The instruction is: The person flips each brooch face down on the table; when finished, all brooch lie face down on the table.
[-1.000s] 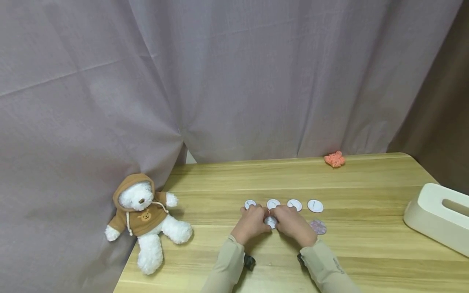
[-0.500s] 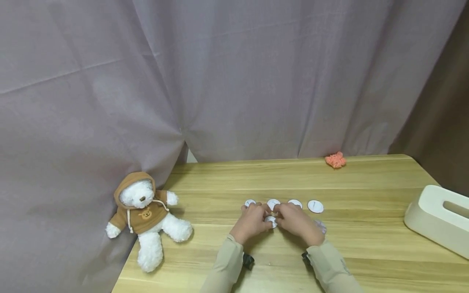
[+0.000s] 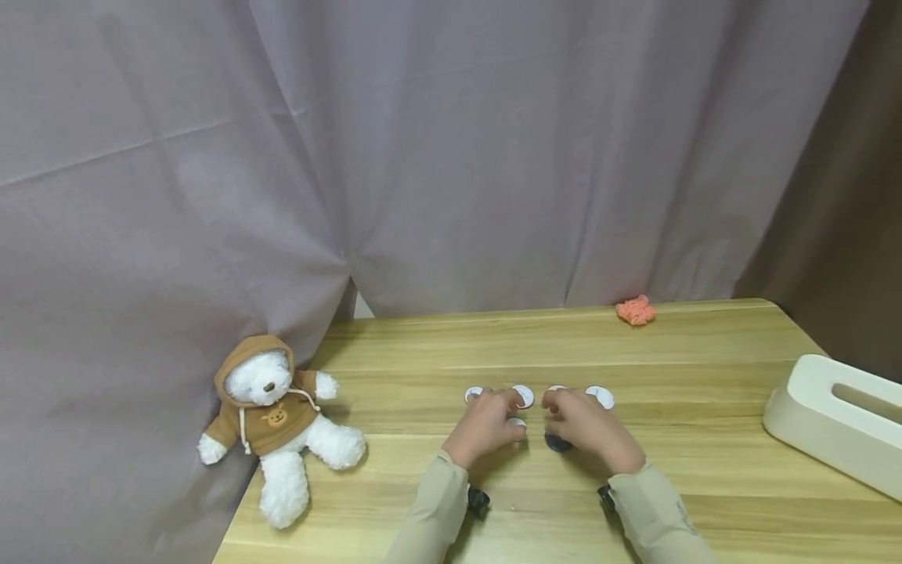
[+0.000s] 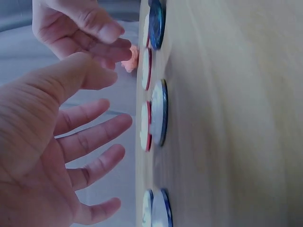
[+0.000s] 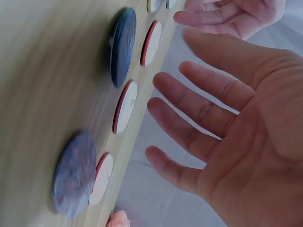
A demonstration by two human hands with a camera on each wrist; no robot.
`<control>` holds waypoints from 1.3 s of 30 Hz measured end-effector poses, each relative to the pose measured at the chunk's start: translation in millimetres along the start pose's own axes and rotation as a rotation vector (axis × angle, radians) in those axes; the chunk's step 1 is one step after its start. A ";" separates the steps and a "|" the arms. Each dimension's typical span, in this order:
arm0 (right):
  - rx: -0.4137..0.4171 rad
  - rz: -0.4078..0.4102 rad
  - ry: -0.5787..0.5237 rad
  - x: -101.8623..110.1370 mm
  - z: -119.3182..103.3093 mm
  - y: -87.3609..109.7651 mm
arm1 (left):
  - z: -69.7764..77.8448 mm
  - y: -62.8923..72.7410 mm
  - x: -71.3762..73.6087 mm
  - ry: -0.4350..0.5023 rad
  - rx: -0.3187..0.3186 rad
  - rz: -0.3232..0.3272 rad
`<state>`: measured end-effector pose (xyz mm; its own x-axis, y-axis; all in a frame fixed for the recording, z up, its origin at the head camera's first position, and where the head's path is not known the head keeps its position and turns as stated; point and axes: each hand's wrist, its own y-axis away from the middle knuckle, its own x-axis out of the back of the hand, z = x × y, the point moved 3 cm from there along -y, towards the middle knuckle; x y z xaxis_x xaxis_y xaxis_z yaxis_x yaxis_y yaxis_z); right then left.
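Left hand (image 3: 485, 427) and right hand (image 3: 590, 424) hold nothing, fingers apart; I'd handle the near dark-blue button badge (image 5: 124, 49) only by its rim.

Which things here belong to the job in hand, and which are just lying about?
Likely in the job:
- white-faced discs
- dark blue disc
- purple marbled disc

Seemingly just lying about:
- plush bear
- coral-coloured item
- cream slotted box

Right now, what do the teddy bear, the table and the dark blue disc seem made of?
The teddy bear: probably plush, with shaggy white pile. The table: smooth wood or wood-look laminate, with grain streaks. The dark blue disc: perhaps plastic or metal, judging by its slight sheen.
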<state>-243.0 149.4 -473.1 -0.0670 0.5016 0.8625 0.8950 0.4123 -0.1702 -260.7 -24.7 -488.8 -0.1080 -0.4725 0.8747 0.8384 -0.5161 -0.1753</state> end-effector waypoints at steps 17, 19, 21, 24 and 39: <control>-0.070 -0.045 0.028 11.2 15.7 10.1 | 23.3 -17.5 -20.1 -0.082 -0.074 -0.077; -0.077 -0.054 0.018 11.1 16.8 10.7 | 25.3 -19.1 -22.9 -0.078 -0.082 -0.087; -0.091 -0.064 0.008 9.6 18.1 11.7 | 26.9 -19.5 -26.1 -0.090 -0.086 -0.100; -0.110 -0.079 -0.004 6.4 18.9 14.3 | 29.1 -18.8 -30.4 -0.121 -0.093 -0.108; -0.064 -0.055 0.045 -1.3 21.7 15.8 | 30.9 -17.0 -36.6 -0.180 -0.127 -0.109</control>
<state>-238.3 171.8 -487.2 -0.0980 0.4447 0.8903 0.9171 0.3876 -0.0927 -254.5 23.4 -503.9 -0.0880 -0.2798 0.9560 0.7520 -0.6481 -0.1205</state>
